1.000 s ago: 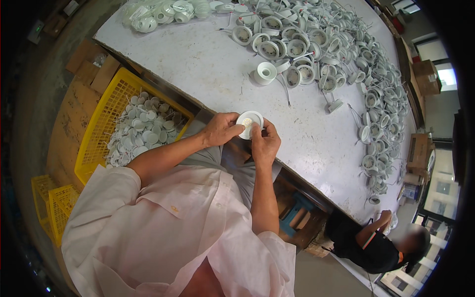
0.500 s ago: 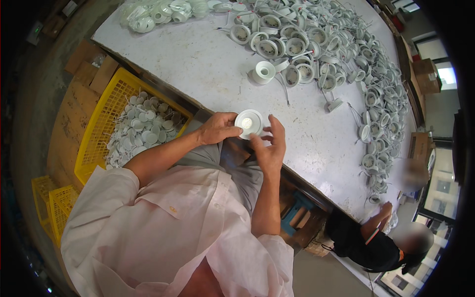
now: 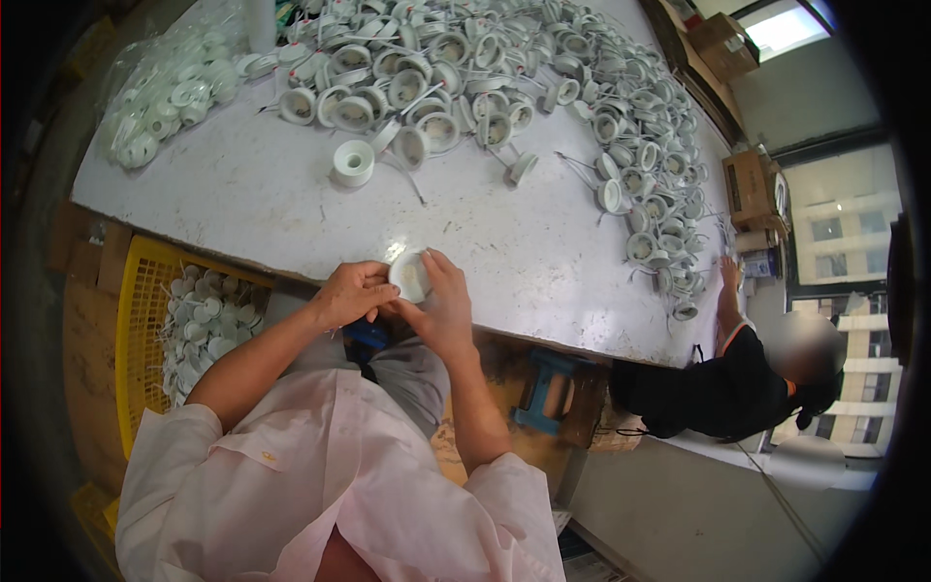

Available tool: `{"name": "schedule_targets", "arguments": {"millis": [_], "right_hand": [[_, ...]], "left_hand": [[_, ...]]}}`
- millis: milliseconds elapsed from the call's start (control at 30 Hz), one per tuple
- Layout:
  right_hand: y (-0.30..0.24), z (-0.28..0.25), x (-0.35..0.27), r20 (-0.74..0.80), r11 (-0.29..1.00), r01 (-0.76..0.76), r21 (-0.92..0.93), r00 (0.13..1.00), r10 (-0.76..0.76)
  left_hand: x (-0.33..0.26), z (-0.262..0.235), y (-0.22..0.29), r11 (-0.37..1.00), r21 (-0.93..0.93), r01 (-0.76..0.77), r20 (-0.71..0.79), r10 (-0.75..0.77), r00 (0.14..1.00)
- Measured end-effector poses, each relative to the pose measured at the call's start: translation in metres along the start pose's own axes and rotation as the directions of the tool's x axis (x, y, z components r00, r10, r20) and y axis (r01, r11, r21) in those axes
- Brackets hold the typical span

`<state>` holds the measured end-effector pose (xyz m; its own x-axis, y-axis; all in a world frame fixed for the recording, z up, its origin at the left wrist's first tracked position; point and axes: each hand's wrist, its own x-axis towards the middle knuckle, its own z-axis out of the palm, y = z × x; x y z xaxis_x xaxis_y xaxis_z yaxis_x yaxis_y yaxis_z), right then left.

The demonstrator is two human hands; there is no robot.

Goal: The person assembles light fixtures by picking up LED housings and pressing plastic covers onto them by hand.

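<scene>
Between both hands, by the table's near edge, is a white round lamp housing, its hollow side turned up. My left hand is closed at the left rim, thumb and fingers bunched together. Wrapped round the right side, my right hand has its thumb under the near edge. What lies beneath the housing is hidden by my fingers. Farther off, a thick white ring-shaped part stands on the table. Beyond it spreads a large heap of similar white housings with short wires.
To the left, a yellow plastic crate holds white discs with wires. A clear bag of white parts sits at the far left corner. Another person in black works at the right. Below the table edge stands a blue stool.
The view has swung right, so the scene sits farther left. My right hand, earlier with fingers spread beside the housing, now grips its right side. The housing looks more tilted.
</scene>
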<state>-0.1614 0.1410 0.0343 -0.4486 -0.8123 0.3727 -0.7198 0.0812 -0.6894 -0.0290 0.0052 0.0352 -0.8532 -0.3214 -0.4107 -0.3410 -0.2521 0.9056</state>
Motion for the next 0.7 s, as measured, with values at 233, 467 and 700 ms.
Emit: {"name": "schedule_targets", "arguments": {"millis": [233, 467, 700], "right_hand": [[0.12, -0.091, 0.005, -0.293, 0.894, -0.447, -0.043, 0.861, 0.416], [0.21, -0.17, 0.035, -0.51, 0.75, -0.64, -0.167, 0.707, 0.49], [0.238, -0.182, 0.063, -0.558, 0.711, -0.692, -0.127, 0.642, 0.525]], "left_hand": [[0.01, -0.006, -0.025, 0.992, -0.109, -0.057, -0.068, 0.049, 0.996], [0.011, -0.004, -0.025, 0.993, -0.118, -0.022, -0.11, 0.009, 0.994], [0.013, -0.009, -0.032, 0.987, -0.16, -0.026, -0.098, 0.01, 0.995]]}}
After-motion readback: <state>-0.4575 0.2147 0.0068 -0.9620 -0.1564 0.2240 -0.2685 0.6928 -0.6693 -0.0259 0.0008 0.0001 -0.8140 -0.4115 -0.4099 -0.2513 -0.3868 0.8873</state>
